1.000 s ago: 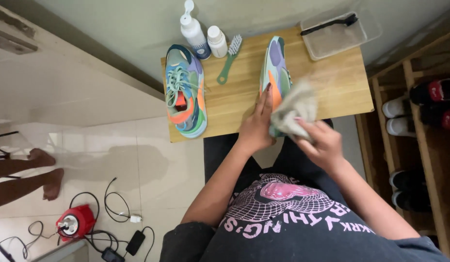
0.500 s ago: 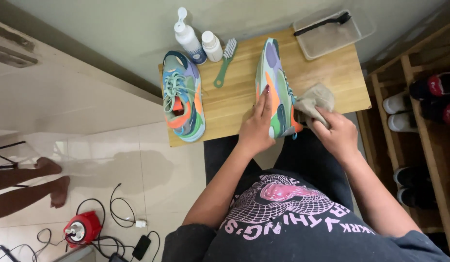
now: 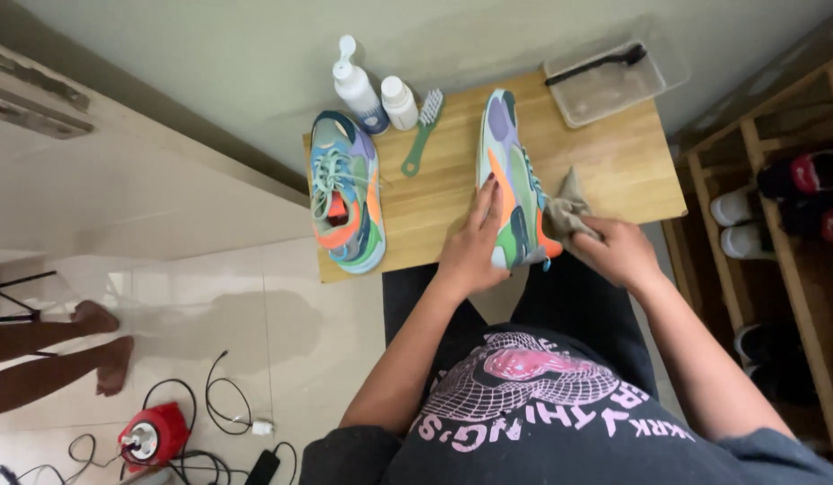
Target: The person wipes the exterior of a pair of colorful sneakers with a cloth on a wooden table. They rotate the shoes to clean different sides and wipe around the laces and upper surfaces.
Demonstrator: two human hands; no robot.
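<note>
Cloth (image 3: 567,214) moved: 1 s ago bunched large over heel end of tipped sneaker (image 3: 515,184), covering its near part; 0.5 s ago slid to shoe's right side; now smaller wad pressed low on right side wall nr heel. Right hand (image 3: 621,251) shifted w/ it — from front of shoe to right, lower. Left hand (image 3: 475,242) crept up shoe's left side, fingers now spread flatter along upper. More of shoe's colour panels exposed — orange heel patch visible.
</note>
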